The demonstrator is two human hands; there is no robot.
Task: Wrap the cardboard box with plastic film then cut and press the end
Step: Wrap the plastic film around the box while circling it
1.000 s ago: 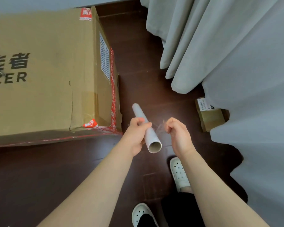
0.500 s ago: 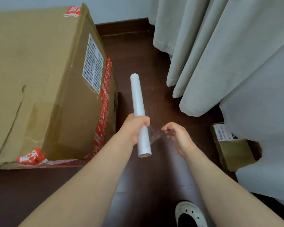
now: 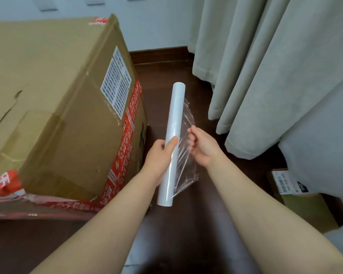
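Head view, looking down at floor level. Left hand (image 3: 158, 155) grips the roll of plastic film (image 3: 174, 117) around its lower-middle section, fingers curled round the tube, thumb on top. Roll is held nearly upright in the frame, tilted slightly, upper end pointing away from the person, lower end toward the camera. Right hand (image 3: 204, 149) is just beside the roll on its right and pinches the loose film edge (image 3: 186, 175). A short, wrinkled, transparent flap is peeled away along the right side of the roll; it is attached to the roll and not touching anything else. Hands are close together, with only the flap between them. Cardboard box (image 3: 57, 105) stands on the dark wooden floor (image 3: 28, 244) to the left of the roll, near it but apart. It carries a white shipping label (image 3: 116, 84) and red printed tape (image 3: 131, 119) along its near edges; no film on it. Grey curtain (image 3: 265, 76) hangs at right. A small brown parcel (image 3: 305, 210) sits on the floor at lower right, partly under the curtain.
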